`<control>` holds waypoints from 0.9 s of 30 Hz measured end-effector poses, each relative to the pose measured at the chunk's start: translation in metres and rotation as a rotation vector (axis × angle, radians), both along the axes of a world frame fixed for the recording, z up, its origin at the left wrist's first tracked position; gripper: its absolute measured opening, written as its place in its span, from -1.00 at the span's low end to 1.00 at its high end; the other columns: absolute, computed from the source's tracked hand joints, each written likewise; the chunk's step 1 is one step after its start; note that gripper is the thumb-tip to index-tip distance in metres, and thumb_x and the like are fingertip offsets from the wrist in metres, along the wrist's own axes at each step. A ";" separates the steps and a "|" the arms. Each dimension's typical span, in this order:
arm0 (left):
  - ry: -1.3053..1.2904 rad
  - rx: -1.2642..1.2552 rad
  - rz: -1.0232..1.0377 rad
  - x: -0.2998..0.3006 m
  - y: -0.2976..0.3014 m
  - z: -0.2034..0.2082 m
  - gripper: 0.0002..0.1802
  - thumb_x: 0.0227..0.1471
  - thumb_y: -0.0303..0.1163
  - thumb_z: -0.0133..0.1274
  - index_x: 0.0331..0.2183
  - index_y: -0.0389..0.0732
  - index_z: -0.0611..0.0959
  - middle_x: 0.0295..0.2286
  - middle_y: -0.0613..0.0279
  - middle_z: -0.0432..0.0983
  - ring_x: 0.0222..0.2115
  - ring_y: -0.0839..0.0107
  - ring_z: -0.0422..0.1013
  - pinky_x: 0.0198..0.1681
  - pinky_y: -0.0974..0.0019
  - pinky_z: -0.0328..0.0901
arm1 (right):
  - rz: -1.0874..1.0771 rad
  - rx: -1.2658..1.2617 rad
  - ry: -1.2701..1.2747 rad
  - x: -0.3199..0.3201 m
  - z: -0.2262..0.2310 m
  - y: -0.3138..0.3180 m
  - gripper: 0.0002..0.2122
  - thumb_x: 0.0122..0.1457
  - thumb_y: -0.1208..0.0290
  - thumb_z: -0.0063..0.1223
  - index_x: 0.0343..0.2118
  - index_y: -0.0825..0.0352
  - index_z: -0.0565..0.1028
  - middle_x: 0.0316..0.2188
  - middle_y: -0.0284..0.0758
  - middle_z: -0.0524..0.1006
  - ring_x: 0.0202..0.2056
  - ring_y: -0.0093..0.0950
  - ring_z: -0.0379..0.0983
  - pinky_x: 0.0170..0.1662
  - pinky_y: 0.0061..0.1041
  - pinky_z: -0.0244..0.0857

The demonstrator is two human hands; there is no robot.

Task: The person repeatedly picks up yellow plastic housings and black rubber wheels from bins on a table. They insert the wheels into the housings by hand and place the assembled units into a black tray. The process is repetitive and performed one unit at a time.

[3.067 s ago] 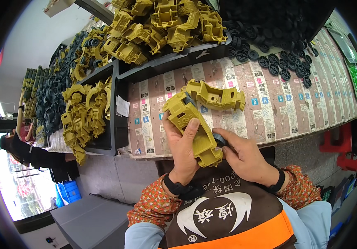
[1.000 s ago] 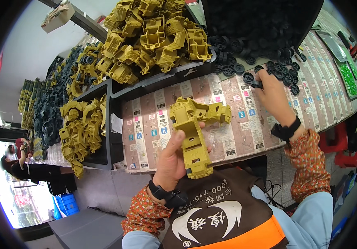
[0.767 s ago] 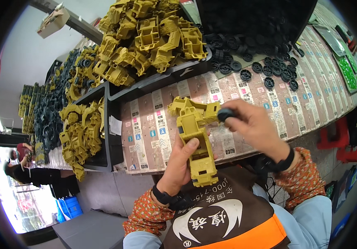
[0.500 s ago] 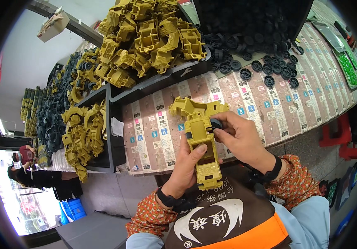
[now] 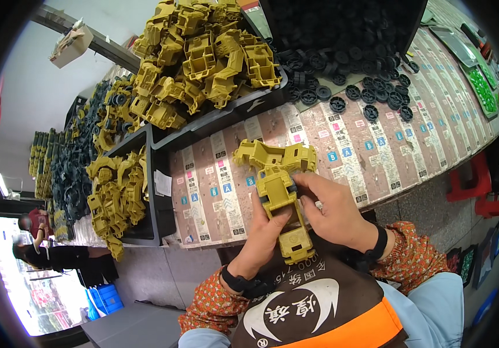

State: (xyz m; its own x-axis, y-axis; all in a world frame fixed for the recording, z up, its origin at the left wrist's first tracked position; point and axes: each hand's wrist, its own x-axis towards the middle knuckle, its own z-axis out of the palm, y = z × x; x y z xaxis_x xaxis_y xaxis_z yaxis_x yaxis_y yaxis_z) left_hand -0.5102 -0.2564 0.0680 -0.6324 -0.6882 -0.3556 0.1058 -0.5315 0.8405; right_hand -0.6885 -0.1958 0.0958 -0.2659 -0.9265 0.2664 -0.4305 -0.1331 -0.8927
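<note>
My left hand is closed around a yellow plastic toy vehicle body, its thumb over the open middle. Dark wheel-like pieces show edge-on at both sides of the body, one of them a black wheel at the right. Beside that wheel, my right hand has its index finger against the body and its thumb apart from it, with nothing visible between them. Another yellow vehicle body lies on the table just beyond the held one.
A black crate heaped with yellow bodies stands far left, beside another black crate. Loose black wheels spill from a dark bin. Red stools stand right of the table. Two people are at the far left.
The black wheel pinched in my right fingers now sits edge-on at the body's right side. My right thumb and index finger have parted, and the hand has lowered slightly.
</note>
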 end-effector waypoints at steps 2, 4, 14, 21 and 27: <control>-0.081 -0.044 -0.080 0.006 0.001 -0.010 -0.40 0.28 -0.52 -0.01 0.27 -0.13 0.19 0.06 0.21 0.36 0.04 0.43 0.39 0.08 0.31 0.38 | 0.006 -0.028 0.083 0.000 0.003 0.002 -0.66 0.08 0.65 0.02 -0.03 0.42 0.48 -0.26 -0.03 0.58 -0.30 0.00 0.58 -0.26 -0.18 0.46; -0.154 -0.031 -0.121 0.006 0.006 -0.005 -0.55 0.28 -0.46 -0.04 0.18 -0.27 0.43 0.04 0.22 0.48 0.03 0.44 0.42 0.09 0.27 0.36 | 0.011 -0.029 0.152 0.000 0.006 0.004 -0.63 0.01 0.68 0.00 -0.05 0.40 0.48 -0.28 -0.05 0.55 -0.32 0.01 0.56 -0.28 -0.15 0.45; -0.133 -0.008 -0.139 0.000 0.007 -0.001 -0.34 0.20 -0.54 0.03 0.22 -0.04 0.13 0.01 0.25 0.35 -0.01 0.46 0.38 -0.05 0.31 0.42 | -0.007 0.078 0.074 -0.002 -0.003 0.011 -0.66 -0.01 0.65 -0.05 -0.13 0.36 0.53 -0.34 -0.07 0.58 -0.33 -0.04 0.58 -0.29 -0.19 0.46; -0.026 0.134 0.036 0.001 -0.017 0.035 -0.38 0.27 -0.37 0.12 0.27 0.02 0.25 0.03 0.29 0.40 -0.01 0.43 0.41 -0.04 0.26 0.46 | -0.347 0.154 0.613 -0.127 -0.002 -0.065 -0.81 0.14 0.48 0.08 -0.18 0.30 0.59 -0.27 -0.11 0.57 -0.26 -0.06 0.56 -0.16 -0.12 0.45; 0.091 0.170 0.165 -0.009 -0.020 0.059 -0.52 0.25 -0.34 0.11 0.15 -0.18 0.41 -0.08 0.24 0.51 -0.13 0.42 0.53 -0.07 0.26 0.52 | -0.224 0.156 0.791 -0.172 -0.041 -0.101 -0.81 0.10 0.47 0.23 -0.23 0.36 0.52 -0.20 -0.06 0.47 -0.08 -0.04 0.46 -0.08 -0.08 0.40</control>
State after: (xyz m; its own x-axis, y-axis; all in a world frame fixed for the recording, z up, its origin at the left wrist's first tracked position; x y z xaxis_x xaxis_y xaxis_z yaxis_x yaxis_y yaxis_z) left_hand -0.5192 -0.2762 0.1267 -0.5515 -0.7197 -0.4217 0.2740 -0.6338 0.7233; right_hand -0.8602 -0.2972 0.0544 -0.2363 -0.9159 0.3245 -0.9394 0.1301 -0.3171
